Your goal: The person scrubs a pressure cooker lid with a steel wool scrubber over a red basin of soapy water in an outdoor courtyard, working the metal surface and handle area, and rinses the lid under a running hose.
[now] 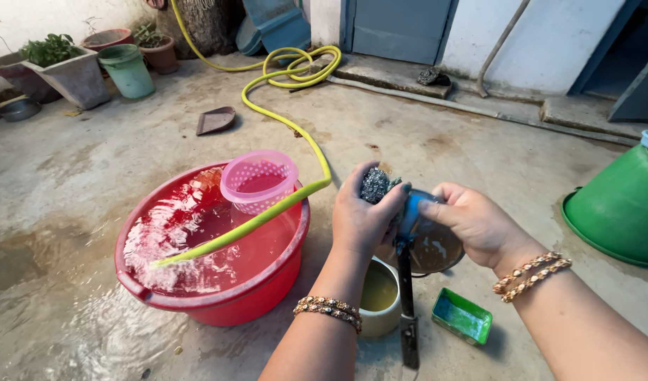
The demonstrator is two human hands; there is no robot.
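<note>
My left hand [361, 215] grips a grey steel-wool scrubber [374, 185] and presses it against the rim of a small dark pan [428, 245]. My right hand [474, 223] holds that pan by its far rim, tilted, with its black handle [406, 310] pointing down toward me. Both wrists wear beaded bangles. Under the pan stands a cream-coloured cup [379, 296], and a green rectangular soap dish [462, 316] lies to its right on the concrete floor.
A red tub [274, 271] full of water stands at the left, with a pink perforated basket [258, 179] floating in it and a yellow-green hose [282, 88] running water into it. Potted plants line the far left. An overturned green bucket [620, 208] sits at the right. The floor is wet.
</note>
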